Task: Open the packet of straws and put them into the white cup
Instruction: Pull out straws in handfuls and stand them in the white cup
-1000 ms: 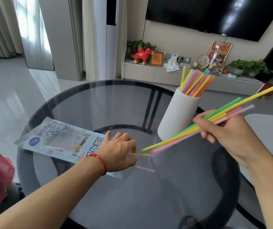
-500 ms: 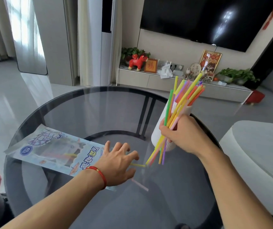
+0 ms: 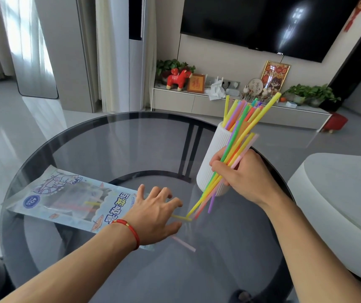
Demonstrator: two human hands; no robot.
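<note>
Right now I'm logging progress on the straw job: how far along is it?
Done: the packet lies opened on the glass table, and many straws already stand in the white cup. In hand: the right hand has a grip on a bundle of straws held beside the cup, not yet in it. Left: a few straws inside the packet, plus a yellow straw and a pink straw near the left hand.

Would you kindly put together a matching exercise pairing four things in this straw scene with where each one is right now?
Things:
1. straw packet
2. white cup
3. bundle of straws
4. loose pink straw

Places:
A. gripped in the right hand
B. lying bare on the glass table, near the left hand
C. flat under the left hand
D. standing behind the right hand, with straws in it

Pairs: 1-C, 2-D, 3-A, 4-B
</note>
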